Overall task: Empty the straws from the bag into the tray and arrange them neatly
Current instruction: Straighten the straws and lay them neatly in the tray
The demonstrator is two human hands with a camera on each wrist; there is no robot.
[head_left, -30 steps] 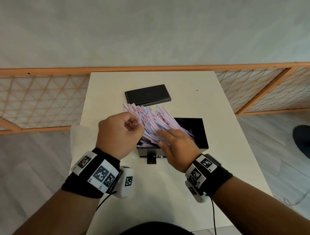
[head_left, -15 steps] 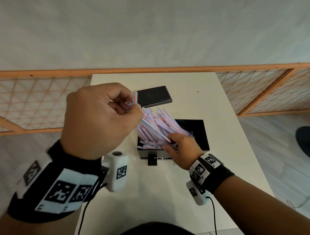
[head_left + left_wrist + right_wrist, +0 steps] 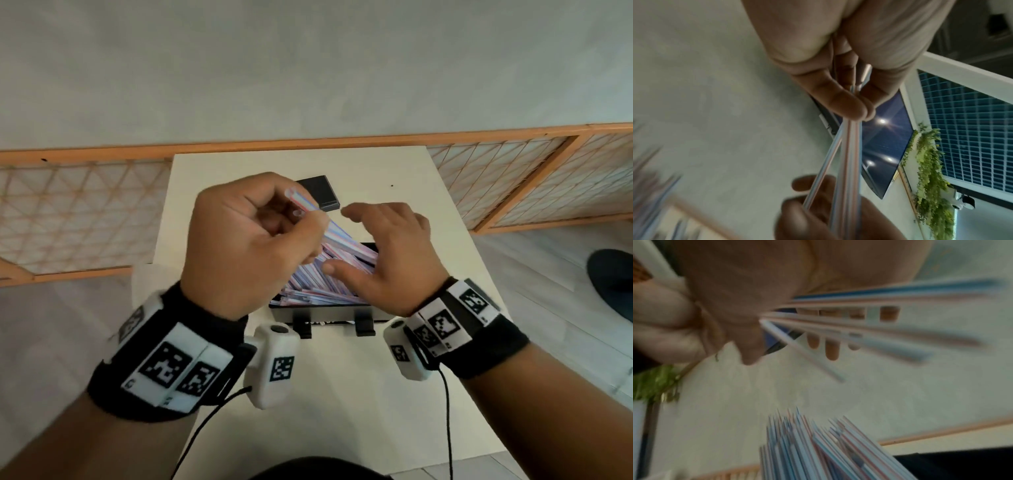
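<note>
2 straws (image 3: 301, 202) between left hand (image 3: 246, 240) fingertips

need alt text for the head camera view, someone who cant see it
A person's left hand pinches a few striped straws lifted above a black tray piled with more straws, while the right hand hovers open beside them. The tray sits on a white table, with a black lid behind.

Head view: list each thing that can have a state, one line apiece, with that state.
Left hand: raised, pinching a few striped straws.
Right hand: open, fingers spread, beside the lifted straws.
Straw pile: heaped unevenly in the tray, many slanting up over its rim.
Black tray: open, on the table.
Black lid: off, lying flat behind the tray.
</note>
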